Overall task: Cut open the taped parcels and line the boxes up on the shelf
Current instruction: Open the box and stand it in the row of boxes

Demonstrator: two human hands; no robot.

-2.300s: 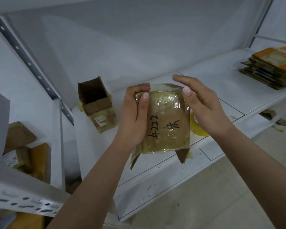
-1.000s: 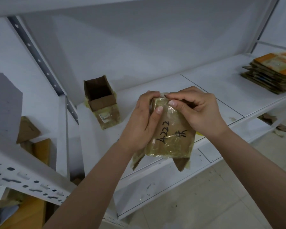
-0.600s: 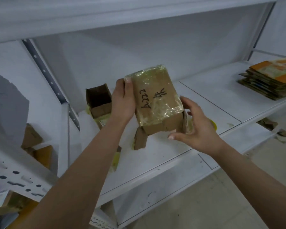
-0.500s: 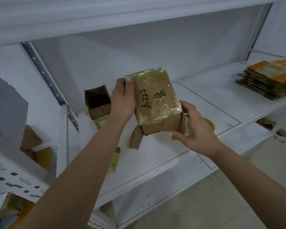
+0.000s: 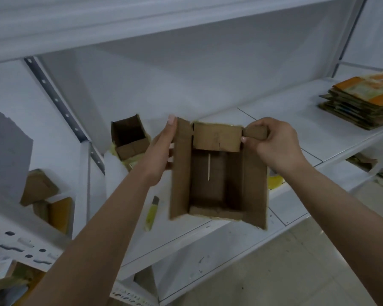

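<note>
Head view:
Box in hand: open cardboard box [image 5: 217,173] held up in front of the shelf [image 5: 274,120], mouth facing me, inside bare w/ a pale slit down the back panel. Flaps spread out; far flap at 12 o'clock folded partly over the opening.
Left grip: my left hand [image 5: 161,155] flat along the box's 9 o'clock side flap, fingers straight, pressing on the outside, not curled.
Right grip: my right hand [image 5: 272,142] at 2 o'clock of the box, fingers curled round the small corner flap, pinching it.
Second box: another open box [image 5: 128,140] stands on the shelf at 10 o'clock, mouth up, just beyond my left hand.
Cutter: yellow utility knife [image 5: 152,213] lies on the shelf at 8 o'clock of the held box, under my left forearm.
Tape: yellow roll [image 5: 274,181] on the shelf at 3 o'clock, mostly hidden behind the box.
Stack: flattened cartons [image 5: 360,102], orange top, far at 2 o'clock on the shelf, well apart.
Left bay: more brown boxes [image 5: 40,186] at 9 o'clock, lower shelf unit, details unclear.
</note>
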